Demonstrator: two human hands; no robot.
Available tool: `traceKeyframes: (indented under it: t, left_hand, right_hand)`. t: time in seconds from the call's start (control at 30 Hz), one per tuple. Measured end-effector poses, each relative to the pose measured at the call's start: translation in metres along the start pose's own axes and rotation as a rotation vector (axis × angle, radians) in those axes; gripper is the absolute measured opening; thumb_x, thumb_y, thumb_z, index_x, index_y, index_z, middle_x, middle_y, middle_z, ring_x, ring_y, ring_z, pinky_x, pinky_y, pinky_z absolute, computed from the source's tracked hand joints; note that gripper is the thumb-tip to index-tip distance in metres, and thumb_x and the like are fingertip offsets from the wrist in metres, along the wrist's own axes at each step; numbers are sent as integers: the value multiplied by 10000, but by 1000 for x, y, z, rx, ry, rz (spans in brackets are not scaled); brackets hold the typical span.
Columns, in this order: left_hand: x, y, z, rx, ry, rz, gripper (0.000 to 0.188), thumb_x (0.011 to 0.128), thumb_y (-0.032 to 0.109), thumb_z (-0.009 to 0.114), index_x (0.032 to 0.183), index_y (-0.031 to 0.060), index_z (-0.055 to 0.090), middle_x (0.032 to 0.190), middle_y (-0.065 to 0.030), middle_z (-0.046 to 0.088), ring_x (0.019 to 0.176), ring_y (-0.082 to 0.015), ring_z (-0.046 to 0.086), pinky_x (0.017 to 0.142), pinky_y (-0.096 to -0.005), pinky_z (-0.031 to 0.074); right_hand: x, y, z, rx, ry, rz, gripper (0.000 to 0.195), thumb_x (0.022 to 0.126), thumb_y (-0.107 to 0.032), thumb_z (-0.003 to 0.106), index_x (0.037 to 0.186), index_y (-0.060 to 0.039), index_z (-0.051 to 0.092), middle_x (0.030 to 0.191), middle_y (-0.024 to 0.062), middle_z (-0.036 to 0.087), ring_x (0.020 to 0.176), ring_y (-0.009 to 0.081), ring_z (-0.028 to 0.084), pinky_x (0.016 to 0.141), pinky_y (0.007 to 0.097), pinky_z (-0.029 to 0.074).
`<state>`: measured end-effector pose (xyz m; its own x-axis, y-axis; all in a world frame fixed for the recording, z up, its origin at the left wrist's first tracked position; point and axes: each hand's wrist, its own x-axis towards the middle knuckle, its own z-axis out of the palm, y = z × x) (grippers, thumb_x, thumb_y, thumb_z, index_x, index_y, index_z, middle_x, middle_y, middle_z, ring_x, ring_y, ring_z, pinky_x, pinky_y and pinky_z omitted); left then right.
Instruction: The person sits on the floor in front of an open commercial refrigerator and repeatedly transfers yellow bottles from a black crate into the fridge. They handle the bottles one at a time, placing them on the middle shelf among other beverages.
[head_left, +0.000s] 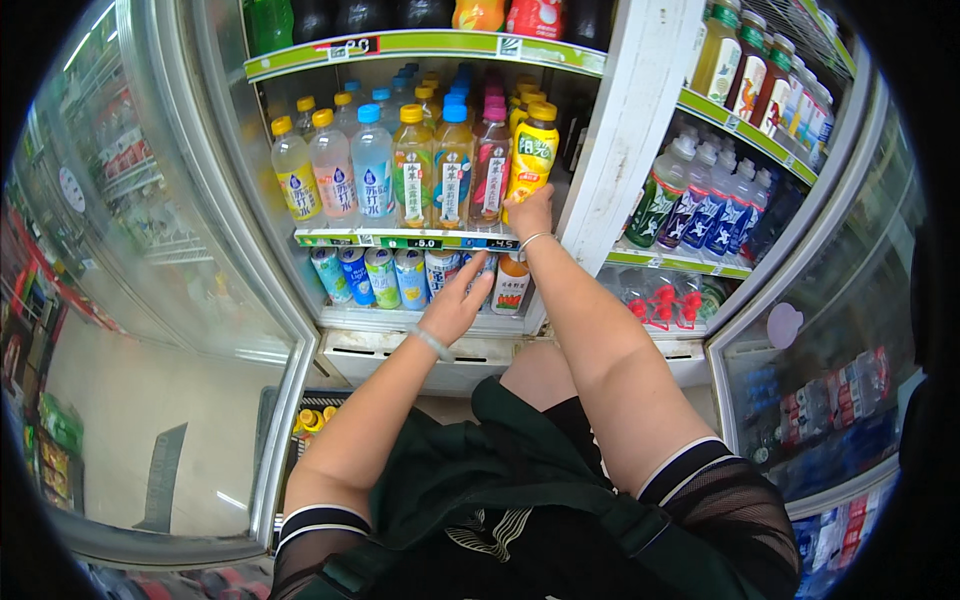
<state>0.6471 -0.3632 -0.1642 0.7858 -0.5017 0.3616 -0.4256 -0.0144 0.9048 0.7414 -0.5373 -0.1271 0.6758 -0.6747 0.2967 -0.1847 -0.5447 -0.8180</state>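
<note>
My right hand (529, 211) grips the lower part of a yellow plastic drink bottle (535, 150) at the right end of the middle cooler shelf (337, 238). That bottle stands at the front of a row of similar yellow-capped bottles. Just left of it is a bottle with a pink cap (491, 169), then a blue-capped tea bottle (452, 165). Below the shelf edge, my left hand (455, 300) hangs with its fingers apart and nothing in it. Behind it, drink cans (410, 277) and an orange-coloured bottle (511, 283) line the bottom shelf.
Glass cooler doors stand open at left (300, 352) and right (817, 375). A white upright post (622, 127) divides the cooler from a right section holding sports-drink bottles (660, 191). By my left forearm, a dark crate (300, 401) contains yellow-capped bottles (311, 420).
</note>
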Motion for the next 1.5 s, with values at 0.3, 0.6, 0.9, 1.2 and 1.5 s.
traceKeyframes:
  t: [0.3,0.6,0.9,1.2,1.5]
  left_hand:
    - [-208,-73,-83,180,551,-305,372,902,268,451,1188,33,480,1125,-149,556,1058,-238,522,890,-308,390]
    - [-482,-146,-42,402,924,-1128,228,797,99,523,1008,22,563,901,-116,626,852,-205,604,769,-295,457]
    - [-432,-172,-103,1051,829,-872,260,707,80,525,952,140,591,953,-115,580,895,-299,553,759,-383,441]
    - [-557,-251,-110,539,1065,-1781,391,723,120,576,1102,45,512,1074,-208,562,997,-317,549,822,-352,447]
    - [-602,-328,-80,338,879,-1667,657,653,316,721,1146,32,391,1169,-218,493,1097,-363,469,916,-410,390]
  right_hand:
    - [50,16,32,-3,-12,-384,470,764,-214,589,1146,-14,403,1049,197,549,968,358,536,828,397,439]
    - [72,50,30,120,-64,-224,744,641,-93,737,1186,99,269,1150,204,455,957,246,536,797,351,481]
    - [-36,22,1,69,-94,-515,584,736,-47,561,1230,2,254,1153,191,404,995,272,504,852,341,428]
    - [-30,32,-2,41,-149,-599,501,772,-51,566,1195,22,306,1121,148,470,1004,212,491,836,306,411]
    - [2,44,-8,55,-225,-614,479,811,-60,550,1210,49,308,1159,182,475,1044,217,489,905,310,385]
